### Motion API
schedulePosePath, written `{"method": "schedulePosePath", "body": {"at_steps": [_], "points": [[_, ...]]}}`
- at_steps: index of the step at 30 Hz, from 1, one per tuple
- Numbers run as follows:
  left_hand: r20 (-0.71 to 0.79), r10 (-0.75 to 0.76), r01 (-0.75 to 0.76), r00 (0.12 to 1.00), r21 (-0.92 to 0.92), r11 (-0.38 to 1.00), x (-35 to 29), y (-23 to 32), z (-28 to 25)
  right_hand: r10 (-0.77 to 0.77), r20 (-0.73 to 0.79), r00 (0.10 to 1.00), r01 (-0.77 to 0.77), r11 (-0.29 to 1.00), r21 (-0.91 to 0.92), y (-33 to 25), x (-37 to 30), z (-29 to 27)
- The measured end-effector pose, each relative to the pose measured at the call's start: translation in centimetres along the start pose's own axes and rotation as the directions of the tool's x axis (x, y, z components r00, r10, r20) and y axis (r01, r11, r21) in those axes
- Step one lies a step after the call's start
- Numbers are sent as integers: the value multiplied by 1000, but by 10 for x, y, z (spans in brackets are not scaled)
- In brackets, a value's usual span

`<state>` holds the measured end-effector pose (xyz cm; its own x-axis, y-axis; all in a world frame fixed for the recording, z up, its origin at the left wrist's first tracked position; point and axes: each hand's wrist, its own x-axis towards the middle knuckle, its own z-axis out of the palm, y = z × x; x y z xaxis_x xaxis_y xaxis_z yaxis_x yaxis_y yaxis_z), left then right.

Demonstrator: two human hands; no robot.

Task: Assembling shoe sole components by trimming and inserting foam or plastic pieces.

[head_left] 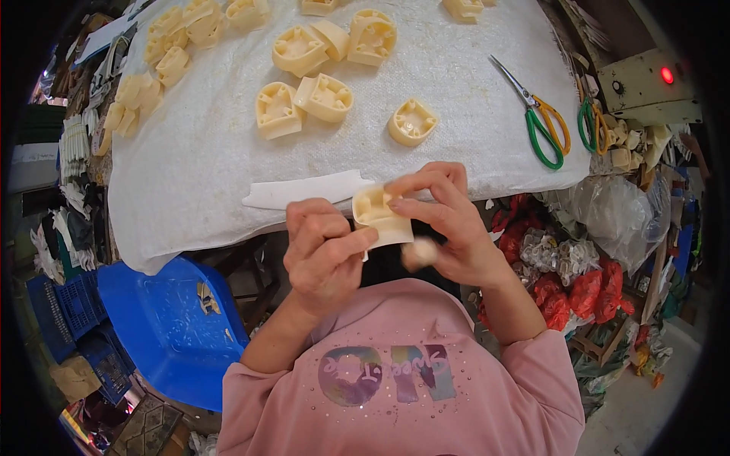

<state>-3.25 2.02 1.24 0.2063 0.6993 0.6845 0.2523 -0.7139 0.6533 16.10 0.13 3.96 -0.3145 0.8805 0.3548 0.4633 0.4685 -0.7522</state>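
Note:
Just past the table's near edge, my left hand (323,247) and my right hand (449,220) hold a cream plastic shoe heel (386,225) between them. Its hollow side with inner posts faces up. My left fingers are closed on its left side, where a thin white edge shows. The right fingers and thumb press at its upper right. A blurred pale rounded thing (420,253) shows below the right thumb; I cannot tell what it is. Behind the left hand, a white curved strip (304,190) lies on the table. A loose heel (413,122) rests farther back.
A white woven sheet covers the table (471,83), with several more heels (304,102) at the back and left. Green-and-yellow scissors (544,121) lie at right, near a second pair (591,125). A blue plastic chair (171,327) stands lower left; red bags (585,292) lie at right.

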Motion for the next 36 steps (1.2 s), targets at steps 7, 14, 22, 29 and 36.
{"method": "schedulePosePath", "body": {"at_steps": [7, 14, 22, 29, 36], "points": [[-41, -92, 90, 995, -39, 995, -2, -1, -4, 284, -305, 909, -144, 900, 411, -6, -28, 16], [55, -40, 57, 998, -363, 930, -7, 11, 4, 753, 73, 654, -199, 78, 977, -12, -23, 34], [204, 187, -157, 961, -155, 975, -5, 12, 4, 647, -16, 762, -153, 204, 967, -8, -41, 28], [333, 95, -89, 938, -32, 995, -3, 19, 7, 623, 14, 782, -163, 182, 970, -17, -48, 22], [397, 79, -119, 914, 79, 990, 4, 31, 13, 606, 9, 796, -407, 523, 749, -20, -54, 18]]}}
